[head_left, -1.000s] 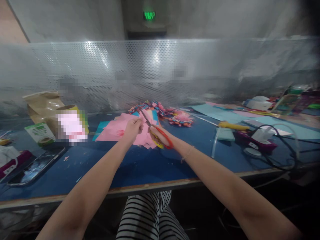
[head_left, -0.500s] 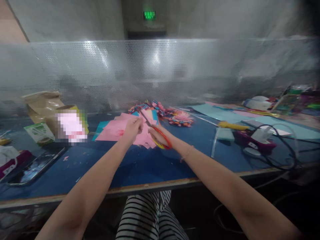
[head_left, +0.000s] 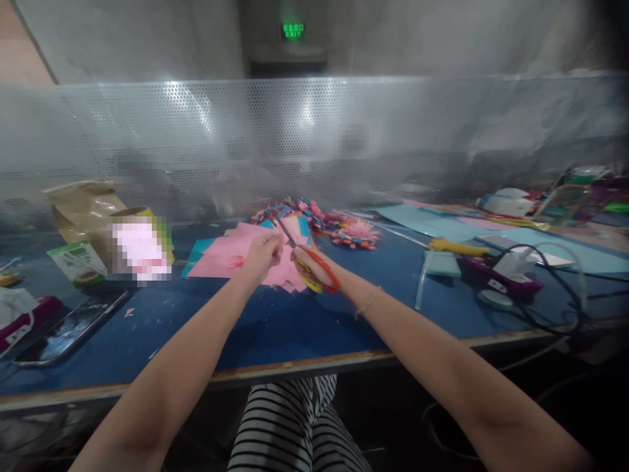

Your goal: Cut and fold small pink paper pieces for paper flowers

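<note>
My right hand (head_left: pixel 309 265) grips scissors (head_left: pixel 322 269) with orange and yellow handles, the blades pointing up and left toward my left hand. My left hand (head_left: pixel 263 255) is closed in a pinch on a small piece of pink paper next to the blades. Both hands hover over a loose stack of pink paper sheets (head_left: pixel 221 257) lying on the blue table (head_left: pixel 275 321). Behind the sheets lies a heap of fringed paper flowers (head_left: pixel 339 229) in pink, blue and orange.
At the left are a phone (head_left: pixel 69 328), a green-white box (head_left: pixel 78 262), a tape roll (head_left: pixel 130 213) and a brown paper bag (head_left: pixel 83 203). At the right sit a glue gun (head_left: pixel 501 278) with black cables, a yellow-handled tool (head_left: pixel 457 248) and light blue sheets (head_left: pixel 432 223). A perforated metal screen (head_left: pixel 314 144) closes the back.
The scissor handles closed a little and then opened again. Both hands stay in the same place over the pink sheets.
</note>
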Available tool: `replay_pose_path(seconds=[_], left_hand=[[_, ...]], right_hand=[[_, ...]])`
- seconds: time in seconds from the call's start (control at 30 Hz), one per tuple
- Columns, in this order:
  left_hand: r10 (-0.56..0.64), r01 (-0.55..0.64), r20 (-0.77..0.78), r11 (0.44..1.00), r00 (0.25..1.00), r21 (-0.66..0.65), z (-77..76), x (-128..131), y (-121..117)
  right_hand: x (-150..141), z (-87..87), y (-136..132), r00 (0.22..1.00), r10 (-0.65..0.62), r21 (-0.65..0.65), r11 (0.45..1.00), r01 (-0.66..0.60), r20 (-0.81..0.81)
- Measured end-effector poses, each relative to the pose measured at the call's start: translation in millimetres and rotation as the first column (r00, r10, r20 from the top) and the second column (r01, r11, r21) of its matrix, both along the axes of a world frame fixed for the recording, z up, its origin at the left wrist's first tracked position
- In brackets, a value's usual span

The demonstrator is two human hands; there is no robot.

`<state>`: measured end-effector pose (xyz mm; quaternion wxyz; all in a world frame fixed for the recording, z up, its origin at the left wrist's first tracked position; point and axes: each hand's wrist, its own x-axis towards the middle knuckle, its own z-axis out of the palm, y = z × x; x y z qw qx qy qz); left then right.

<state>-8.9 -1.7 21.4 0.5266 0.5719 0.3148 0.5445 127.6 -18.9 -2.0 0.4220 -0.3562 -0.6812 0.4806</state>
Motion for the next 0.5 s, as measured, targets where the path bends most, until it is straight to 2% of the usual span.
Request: replay_pose_path(seconds=[0.13, 0.5], left_hand=[[-0.027, 0.027, -0.005, 1.000, 1.000, 0.003, -0.2, -0.5, -0.7], [-0.032, 0.033, -0.015, 0.999, 0.999, 0.013, -0.3, 0.0, -0.4]], right_hand=[[-0.4, 0.6, -1.0, 0.999, 0.034, 0.004, 0.999, -0.034, -0.029], [-0.9, 0.1, 0.6, 0.999, -0.036, 0.105, 0.994, 0.034, 0.023]])
